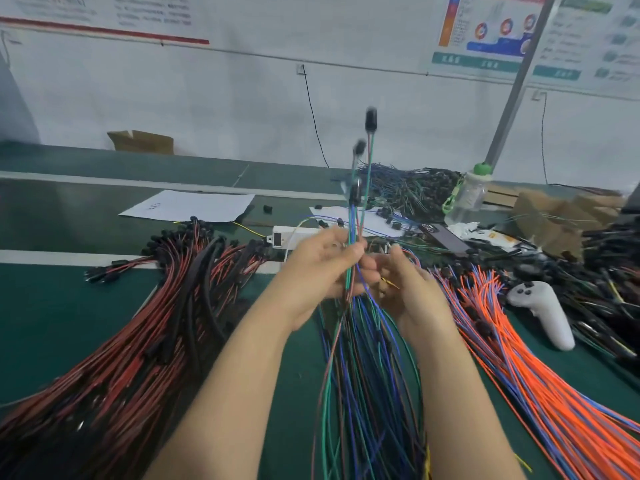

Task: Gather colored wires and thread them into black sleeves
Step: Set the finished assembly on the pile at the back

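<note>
Left hand [325,265] pinches a few coloured wires [352,223] upright, black sleeves [371,120] on their twelve-o'clock tips; right hand [407,285] blurred, its grip I cannot tell; six-o'clock bundle [363,382] probably awaits threading.

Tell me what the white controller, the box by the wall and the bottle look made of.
White controller: likely moulded plastic, smooth matte shell. Box: brown cardboard, by its dull tan flaps. Bottle: probably clear plastic, see-through body, green cap.
</note>
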The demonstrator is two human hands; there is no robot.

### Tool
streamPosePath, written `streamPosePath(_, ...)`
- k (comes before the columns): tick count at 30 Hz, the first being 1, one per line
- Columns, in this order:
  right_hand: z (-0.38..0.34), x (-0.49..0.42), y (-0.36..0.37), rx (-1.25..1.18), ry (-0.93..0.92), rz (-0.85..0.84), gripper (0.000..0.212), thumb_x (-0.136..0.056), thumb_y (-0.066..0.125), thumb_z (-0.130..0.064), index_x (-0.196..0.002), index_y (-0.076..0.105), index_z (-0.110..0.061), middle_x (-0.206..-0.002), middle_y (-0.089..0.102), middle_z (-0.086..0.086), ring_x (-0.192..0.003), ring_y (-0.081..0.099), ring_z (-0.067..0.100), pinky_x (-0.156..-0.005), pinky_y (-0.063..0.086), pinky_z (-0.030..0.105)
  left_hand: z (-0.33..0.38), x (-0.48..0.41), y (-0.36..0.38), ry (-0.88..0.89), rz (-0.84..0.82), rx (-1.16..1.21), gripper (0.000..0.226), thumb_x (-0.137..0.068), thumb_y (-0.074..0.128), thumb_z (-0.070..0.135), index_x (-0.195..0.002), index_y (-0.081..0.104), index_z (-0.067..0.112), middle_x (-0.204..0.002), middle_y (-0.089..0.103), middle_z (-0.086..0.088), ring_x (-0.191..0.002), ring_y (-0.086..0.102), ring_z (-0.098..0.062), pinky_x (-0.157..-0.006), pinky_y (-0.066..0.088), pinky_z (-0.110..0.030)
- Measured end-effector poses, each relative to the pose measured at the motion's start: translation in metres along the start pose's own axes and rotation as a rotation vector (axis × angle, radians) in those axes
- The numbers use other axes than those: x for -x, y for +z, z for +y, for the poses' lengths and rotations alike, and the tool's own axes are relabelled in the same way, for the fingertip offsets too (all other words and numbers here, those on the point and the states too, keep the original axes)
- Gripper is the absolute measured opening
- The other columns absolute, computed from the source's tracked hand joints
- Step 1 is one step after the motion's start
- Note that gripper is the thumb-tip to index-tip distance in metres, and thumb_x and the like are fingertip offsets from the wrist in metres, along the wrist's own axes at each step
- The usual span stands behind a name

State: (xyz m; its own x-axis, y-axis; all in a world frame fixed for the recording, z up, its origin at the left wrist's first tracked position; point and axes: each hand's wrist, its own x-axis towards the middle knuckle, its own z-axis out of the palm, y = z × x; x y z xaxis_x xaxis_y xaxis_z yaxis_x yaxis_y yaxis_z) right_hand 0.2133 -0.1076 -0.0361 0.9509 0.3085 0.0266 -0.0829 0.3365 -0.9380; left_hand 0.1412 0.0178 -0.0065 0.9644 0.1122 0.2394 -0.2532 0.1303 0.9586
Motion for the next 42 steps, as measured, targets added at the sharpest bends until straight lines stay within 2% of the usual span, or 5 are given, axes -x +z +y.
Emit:
streamPosePath(7,0.052,0.006,0.002,0.345,-0.014,0.067,0.024,-0.091,0.061,-0.004,-0.068,0.062,-0.010,-0.054,0.053,0.005,-0.036,0.047,0.010,-0.038,0.043,0.018,-0.084,0.014,-0.004,-0.269,0.173,-0.142,0.020,-0.092,0.056,0.007,-0.110,0.056,-0.001,-0.090,0.066,-0.015,-0.066,0.064,-0.013,-0.053,0.052,-0.018)
streamPosePath(19,0.066,-0.002,-0.009,0.517,-0.120,0.086,0.025,-0.091,0.062,-0.011,-0.066,0.058,-0.014,-0.068,0.059,0.010,-0.069,0.057,0.032,-0.076,0.049,0.054,-0.095,0.015,-0.014,-0.261,0.172,-0.040,0.015,-0.093,0.055,0.004,-0.081,0.059,0.012,-0.066,0.071,0.001,-0.059,0.068,-0.007,-0.055,0.052,-0.017)
streamPosePath(26,0.067,-0.006,-0.011,0.580,-0.165,0.144,0.027,-0.092,0.060,-0.014,-0.066,0.056,-0.019,-0.060,0.053,-0.001,-0.059,0.047,0.016,-0.067,0.039,0.032,-0.096,0.012,-0.013,-0.243,0.156,-0.069,0.012,-0.094,0.053,0.004,-0.083,0.059,0.007,-0.070,0.069,-0.004,-0.061,0.068,-0.008,-0.056,0.053,-0.018)
streamPosePath(34,0.064,0.005,0.000,0.585,-0.095,0.020,0.014,-0.091,0.063,-0.017,-0.077,0.063,-0.014,-0.075,0.068,0.010,-0.063,0.065,0.022,-0.080,0.054,0.053,-0.100,0.012,-0.017,-0.229,0.213,0.043,0.011,-0.094,0.054,0.014,-0.093,0.065,0.014,-0.087,0.071,-0.005,-0.074,0.068,-0.017,-0.076,0.054,-0.031)
streamPosePath(42,0.028,0.020,0.002,0.927,-0.247,0.049,0.022,-0.082,0.072,-0.027,-0.069,0.056,-0.018,-0.053,0.055,-0.012,-0.050,0.048,0.000,-0.048,0.033,0.011,-0.092,0.012,-0.019,-0.286,0.160,0.413,0.023,-0.097,0.041,0.004,-0.110,0.060,0.005,-0.087,0.069,-0.005,-0.069,0.063,-0.010,-0.060,0.054,-0.017)
